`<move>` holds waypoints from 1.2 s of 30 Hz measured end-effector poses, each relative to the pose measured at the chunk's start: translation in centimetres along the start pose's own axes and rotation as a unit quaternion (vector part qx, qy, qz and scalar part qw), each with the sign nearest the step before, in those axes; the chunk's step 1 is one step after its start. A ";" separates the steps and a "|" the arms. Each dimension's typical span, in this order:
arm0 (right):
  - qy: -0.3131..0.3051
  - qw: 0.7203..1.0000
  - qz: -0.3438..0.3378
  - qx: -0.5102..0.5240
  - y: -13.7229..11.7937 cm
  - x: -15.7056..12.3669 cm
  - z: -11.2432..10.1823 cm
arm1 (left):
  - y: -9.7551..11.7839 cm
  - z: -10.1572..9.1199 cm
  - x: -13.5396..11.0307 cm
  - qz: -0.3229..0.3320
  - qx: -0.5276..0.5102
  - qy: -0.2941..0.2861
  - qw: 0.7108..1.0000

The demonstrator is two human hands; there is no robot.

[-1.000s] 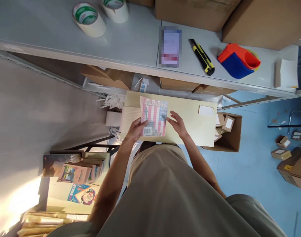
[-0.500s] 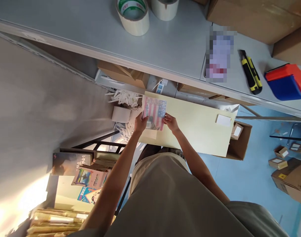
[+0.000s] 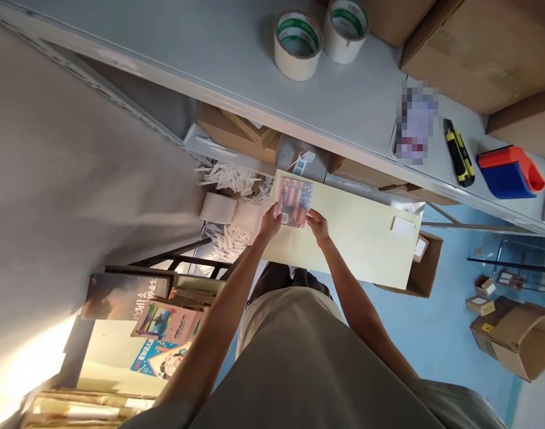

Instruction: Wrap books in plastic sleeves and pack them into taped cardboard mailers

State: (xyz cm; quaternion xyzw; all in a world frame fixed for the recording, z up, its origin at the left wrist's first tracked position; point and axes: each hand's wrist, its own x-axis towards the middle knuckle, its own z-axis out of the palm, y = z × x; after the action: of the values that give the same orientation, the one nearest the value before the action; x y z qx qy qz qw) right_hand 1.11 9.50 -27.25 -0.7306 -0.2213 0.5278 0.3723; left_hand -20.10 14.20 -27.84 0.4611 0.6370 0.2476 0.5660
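A thin book [image 3: 296, 201] with a red-striped, blue-cornered flag cover lies between my hands, over the left end of a pale yellow board [image 3: 352, 244]. Its cover looks hazy, as if under a translucent film. My left hand [image 3: 270, 223] grips the lower left edge with the thumb on top. At the lower right corner, my right hand [image 3: 317, 227] pinches the edge. A small white slip [image 3: 403, 226] rests near the board's right end.
Above is a grey table with two tape rolls [image 3: 298, 46], a yellow-black utility knife [image 3: 458, 152] and a red-blue tool [image 3: 510, 173]. Shredded paper [image 3: 230, 179] and white rolls [image 3: 218, 208] lie left. Books [image 3: 120, 296] stand lower left, cartons [image 3: 513, 333] lower right.
The view has shifted, so the tape rolls appear farther right and lower. Both hands still hold the book, which sits slightly farther right in the picture.
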 end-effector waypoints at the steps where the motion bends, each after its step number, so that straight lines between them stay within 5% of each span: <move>1: -0.013 1.000 -0.003 0.001 -0.2 -1.0 -0.2 | 0.2 -0.2 -1.4 0.004 -0.027 0.012 1.000; 10: -0.167 0.983 -0.075 0.008 -0.7 -13.3 -2.3 | -0.3 -1.3 -19.9 0.000 -0.217 0.111 0.970; 21: -0.388 0.916 -0.101 -0.014 6.7 -31.2 1.6 | -7.0 -3.3 -46.4 -0.004 -0.251 0.309 0.917; 29: -0.510 0.848 -0.107 -0.099 11.3 -42.0 3.9 | -13.3 -7.0 -57.8 0.006 -0.268 0.468 0.842; 36: -0.595 0.788 -0.039 -0.155 18.3 -51.8 9.5 | -22.0 -12.2 -67.9 0.011 -0.255 0.557 0.790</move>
State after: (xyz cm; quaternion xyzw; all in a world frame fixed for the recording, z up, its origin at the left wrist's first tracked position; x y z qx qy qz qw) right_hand -26.97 -36.10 -11.67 -0.3109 -0.5062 0.8014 0.0693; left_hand -42.95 -52.16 -9.93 0.0895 0.7505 0.6212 0.2070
